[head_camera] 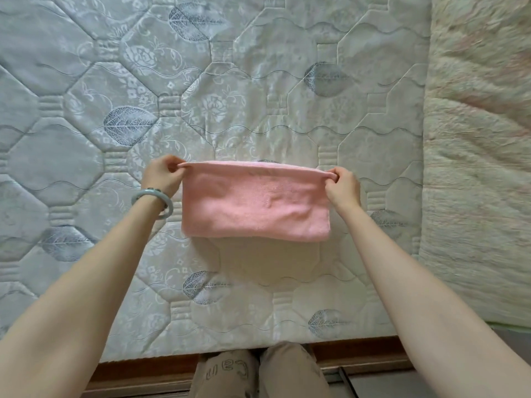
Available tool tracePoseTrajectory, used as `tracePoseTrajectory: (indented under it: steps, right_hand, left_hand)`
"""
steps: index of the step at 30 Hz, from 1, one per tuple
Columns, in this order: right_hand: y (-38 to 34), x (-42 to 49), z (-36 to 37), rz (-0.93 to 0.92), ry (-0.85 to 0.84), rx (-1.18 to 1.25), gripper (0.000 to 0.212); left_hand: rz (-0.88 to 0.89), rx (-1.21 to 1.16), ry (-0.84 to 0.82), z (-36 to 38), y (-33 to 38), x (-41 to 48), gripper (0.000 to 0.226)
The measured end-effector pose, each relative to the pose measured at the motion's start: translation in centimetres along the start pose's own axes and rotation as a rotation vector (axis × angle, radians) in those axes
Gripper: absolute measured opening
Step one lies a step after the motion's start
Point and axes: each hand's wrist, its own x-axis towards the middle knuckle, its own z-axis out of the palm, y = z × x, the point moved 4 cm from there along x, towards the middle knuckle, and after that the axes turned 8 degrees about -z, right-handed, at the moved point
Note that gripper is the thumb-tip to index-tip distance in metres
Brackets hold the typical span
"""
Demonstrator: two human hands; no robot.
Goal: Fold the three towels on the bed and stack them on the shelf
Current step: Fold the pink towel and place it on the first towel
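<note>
Left hand (161,175) pinches the pink towel's (255,206) nine-o'clock corner, right hand (343,186) pinches the three-o'clock corner; the doubled towel hangs over the quilted mattress (258,81).

Soft even light, wide-angle warp, blurry edges.

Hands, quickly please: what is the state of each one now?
Left hand: pinches the upper left corner of the folded pink terry towel.
Right hand: pinches the upper right corner of the same towel.
</note>
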Motion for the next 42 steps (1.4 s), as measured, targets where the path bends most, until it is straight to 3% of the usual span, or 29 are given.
tracePoseTrajectory:
  steps: [7,14,17,20,27,32,35,39,42]
  right_hand:
    - [0.2,2.8,2.2,-0.012,-0.078,-0.135,0.023]
    - [0.2,0.9,1.1,-0.043,-0.029,0.029,0.010]
    - [0.2,-1.3,0.1,-0.012,-0.042,0.211,0.003]
    - [1.1,-3.6,-0.1,-0.005,-0.056,0.297,0.003]
    - [3.1,-10.4,0.0,-0.086,-0.273,0.321,0.003]
    - [5.5,-15.9,1.7,-0.160,-0.590,0.043,0.006]
    - [7.3,-18.8,3.1,-0.206,-0.732,-0.205,0.020]
    - [9.5,-20.8,5.9,-0.206,-0.827,-0.342,0.039]
    - [8.7,-20.0,7.0,-0.163,-0.745,-0.249,0.043]
  left_hand:
    - [-0.089,0.154,-0.018,2.8,0.1,2.1,0.019]
    - [-0.042,-0.060,-0.027,2.3,-0.5,0.7,0.009]
    - [-0.057,-0.303,-0.144,1.4,-0.7,-1.4,0.007]
    - [-0.057,-0.311,-0.249,1.1,-1.7,-3.6,0.006]
    - [-0.072,-0.035,-0.502,0.6,-5.8,-9.4,0.023]
    - [-0.054,0.290,-0.704,1.4,-10.5,-14.0,0.022]
    - [0.040,0.577,-0.681,3.4,-13.2,-16.4,0.012]
    - [0.177,0.878,-0.592,5.9,-14.5,-18.5,0.007]
    - [0.210,0.920,-0.477,7.0,-13.5,-19.2,0.050]
